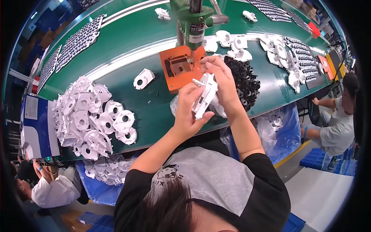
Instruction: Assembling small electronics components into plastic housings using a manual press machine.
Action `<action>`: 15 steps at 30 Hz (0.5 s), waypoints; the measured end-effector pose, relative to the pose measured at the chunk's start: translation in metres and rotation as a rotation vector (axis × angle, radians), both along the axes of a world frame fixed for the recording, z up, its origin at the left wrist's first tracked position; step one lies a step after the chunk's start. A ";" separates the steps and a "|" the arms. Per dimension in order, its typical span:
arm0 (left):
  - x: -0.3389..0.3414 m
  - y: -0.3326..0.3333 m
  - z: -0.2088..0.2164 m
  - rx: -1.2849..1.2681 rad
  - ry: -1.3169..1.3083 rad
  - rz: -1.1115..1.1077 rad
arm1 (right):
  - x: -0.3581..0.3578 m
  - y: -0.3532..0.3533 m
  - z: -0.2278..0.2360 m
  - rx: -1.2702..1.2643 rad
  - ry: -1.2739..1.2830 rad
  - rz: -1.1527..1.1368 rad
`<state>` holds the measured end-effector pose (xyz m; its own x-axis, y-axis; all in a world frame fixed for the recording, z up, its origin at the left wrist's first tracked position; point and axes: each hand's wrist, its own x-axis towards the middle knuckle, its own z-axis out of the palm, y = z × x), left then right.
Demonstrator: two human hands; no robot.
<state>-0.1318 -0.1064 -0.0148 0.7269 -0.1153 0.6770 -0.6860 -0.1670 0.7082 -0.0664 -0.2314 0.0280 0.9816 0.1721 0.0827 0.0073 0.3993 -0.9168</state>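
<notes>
Your left hand (pixel 188 112) clasps the white plastic housing (pixel 205 96) from below, long axis upright; your right hand (pixel 218 75) pinches its far top edge, near the orange fixture (pixel 179 67).

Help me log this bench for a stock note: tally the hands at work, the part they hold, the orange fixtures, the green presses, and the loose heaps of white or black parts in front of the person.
Hands, left hand and right hand: 2
White plastic part held: 1
Orange fixture: 1
Green press: 1
White parts heap: 1
Black parts heap: 1
Total: 7
</notes>
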 end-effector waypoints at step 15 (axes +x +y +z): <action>-0.009 0.001 -0.010 -0.176 0.037 0.111 | 0.012 0.000 -0.007 -0.057 -0.042 0.112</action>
<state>-0.1404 -0.1056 -0.0245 0.7531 0.0846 0.6525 -0.6435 -0.1120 0.7572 -0.0548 -0.2317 0.0210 0.9519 0.2858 0.1108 0.0049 0.3473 -0.9377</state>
